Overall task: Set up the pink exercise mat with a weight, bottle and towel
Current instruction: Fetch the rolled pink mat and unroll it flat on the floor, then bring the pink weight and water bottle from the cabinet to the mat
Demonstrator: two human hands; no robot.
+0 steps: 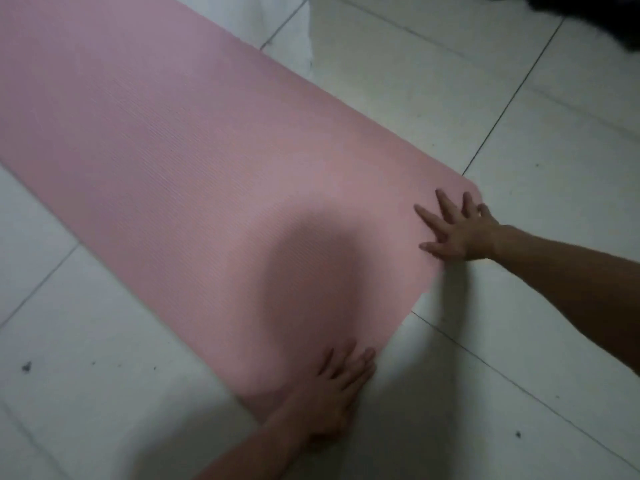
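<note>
The pink exercise mat (194, 161) lies unrolled flat on the tiled floor, running from the upper left down to its near short edge at the lower right. My right hand (457, 230) rests palm down with fingers spread on the mat's far near-end corner. On the other near corner, my left hand (332, 393) lies flat against the mat, fingers together and pointing up-right. Neither hand holds anything. No weight, bottle or towel is in view.
White floor tiles (519, 341) with dark grout lines surround the mat. A white wall edge or block (311, 36) stands at the top centre, and something dark (588, 12) sits in the top right corner. A round shadow falls on the mat's near end.
</note>
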